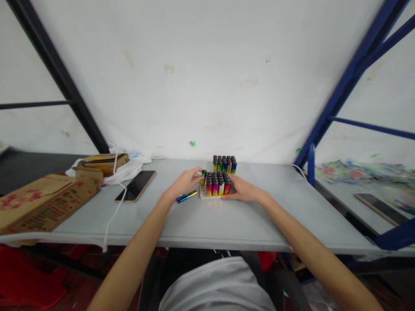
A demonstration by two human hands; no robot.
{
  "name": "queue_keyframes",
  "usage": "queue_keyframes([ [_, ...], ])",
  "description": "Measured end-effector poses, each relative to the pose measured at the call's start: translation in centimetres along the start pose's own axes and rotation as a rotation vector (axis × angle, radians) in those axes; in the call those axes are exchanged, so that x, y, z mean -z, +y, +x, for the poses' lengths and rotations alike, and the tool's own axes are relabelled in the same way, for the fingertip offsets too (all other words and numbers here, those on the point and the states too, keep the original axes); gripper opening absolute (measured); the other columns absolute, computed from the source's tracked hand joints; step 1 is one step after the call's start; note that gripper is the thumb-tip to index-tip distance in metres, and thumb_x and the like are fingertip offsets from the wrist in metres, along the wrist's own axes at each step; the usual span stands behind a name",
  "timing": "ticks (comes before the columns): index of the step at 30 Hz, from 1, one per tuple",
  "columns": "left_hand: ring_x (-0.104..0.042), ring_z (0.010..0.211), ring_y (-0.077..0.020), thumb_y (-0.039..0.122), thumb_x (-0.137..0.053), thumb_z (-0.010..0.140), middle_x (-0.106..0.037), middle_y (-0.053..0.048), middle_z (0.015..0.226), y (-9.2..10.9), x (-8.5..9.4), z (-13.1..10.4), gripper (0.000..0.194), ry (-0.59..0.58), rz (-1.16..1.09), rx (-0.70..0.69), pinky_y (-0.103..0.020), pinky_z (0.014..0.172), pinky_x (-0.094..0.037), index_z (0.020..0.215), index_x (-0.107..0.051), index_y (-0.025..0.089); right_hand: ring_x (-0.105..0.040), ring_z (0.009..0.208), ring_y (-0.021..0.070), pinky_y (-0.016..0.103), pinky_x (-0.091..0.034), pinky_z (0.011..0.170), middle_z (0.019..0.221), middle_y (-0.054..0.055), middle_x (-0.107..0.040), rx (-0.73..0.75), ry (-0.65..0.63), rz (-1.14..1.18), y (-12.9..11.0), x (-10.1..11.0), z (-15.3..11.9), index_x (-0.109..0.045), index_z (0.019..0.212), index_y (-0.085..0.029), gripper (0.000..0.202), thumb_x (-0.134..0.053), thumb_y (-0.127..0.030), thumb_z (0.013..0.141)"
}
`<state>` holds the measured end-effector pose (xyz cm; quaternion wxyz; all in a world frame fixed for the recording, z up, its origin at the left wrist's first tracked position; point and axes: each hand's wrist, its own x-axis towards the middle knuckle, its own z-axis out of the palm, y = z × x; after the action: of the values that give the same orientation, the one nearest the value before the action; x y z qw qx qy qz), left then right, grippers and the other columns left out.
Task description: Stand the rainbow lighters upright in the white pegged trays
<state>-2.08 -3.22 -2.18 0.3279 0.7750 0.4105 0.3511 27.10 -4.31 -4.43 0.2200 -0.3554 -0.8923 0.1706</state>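
Upright lighters (218, 186) with black tops and bright bodies fill most of a pale tray (212, 198) on the table. My left hand (187, 179) is at the tray's left side, its fingers pinching a green-and-yellow lighter (203, 178) above the leftmost slots. Around the tray's right end is my right hand (243, 189), thumb at the front corner and fingers farther back beside the lighters. A blue-and-gold lighter (187, 196) lies on the table just under my left hand. Behind the tray stands a second block of lighters (225, 164).
To the left lie a dark-screened phone (136, 185), a white cable (114, 216), a cardboard box (48, 198) and white plastic (125, 172). A white wall (207, 86) backs the grey table (201, 224). A blue metal frame (343, 86) rises at the right.
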Motion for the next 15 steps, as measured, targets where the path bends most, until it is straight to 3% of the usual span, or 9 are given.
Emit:
queue_keyframes([
  [4,-0.075,0.082,-0.0280,0.042,-0.068,0.084,-0.079,-0.008,0.086,-0.4,-0.6,-0.1,0.023,0.053,0.042,-0.013,-0.034,0.073,-0.056,0.096,-0.061,0.023,-0.060,0.124,0.0373,0.056,-0.047,0.111,0.135,0.019,-0.063,0.023,0.009,-0.005,0.1,0.0,0.0,-0.054,0.137,-0.015,0.075,-0.082,-0.057,0.082],
  [7,-0.073,0.077,-0.0273,0.042,-0.066,0.085,-0.078,-0.007,0.083,-0.3,-0.8,-0.5,0.020,0.024,0.072,-0.026,-0.033,0.069,-0.053,0.088,-0.057,0.025,-0.060,0.123,0.0365,0.056,-0.047,0.112,0.136,0.019,-0.062,0.027,0.012,-0.002,0.1,0.0,-0.1,-0.054,0.138,-0.016,0.073,-0.081,-0.056,0.083],
  [12,-0.075,0.082,-0.0310,0.044,-0.068,0.082,-0.080,-0.009,0.085,0.5,-0.5,-0.6,0.022,-0.020,0.039,-0.014,-0.036,0.073,-0.055,0.087,-0.062,0.023,-0.060,0.123,0.0362,0.056,-0.048,0.111,0.136,0.019,-0.062,0.010,0.002,-0.008,-0.1,0.1,-0.2,-0.054,0.137,-0.016,0.073,-0.081,-0.057,0.083],
  [15,-0.075,0.092,-0.0322,0.042,-0.067,0.081,-0.081,-0.012,0.096,0.7,0.2,-0.6,0.023,-0.082,0.094,-0.001,-0.038,0.082,-0.055,0.093,-0.068,0.022,-0.060,0.124,0.0360,0.055,-0.047,0.112,0.138,0.019,-0.062,0.028,0.016,0.018,-0.2,0.1,-0.1,-0.054,0.138,-0.015,0.074,-0.081,-0.056,0.083],
])
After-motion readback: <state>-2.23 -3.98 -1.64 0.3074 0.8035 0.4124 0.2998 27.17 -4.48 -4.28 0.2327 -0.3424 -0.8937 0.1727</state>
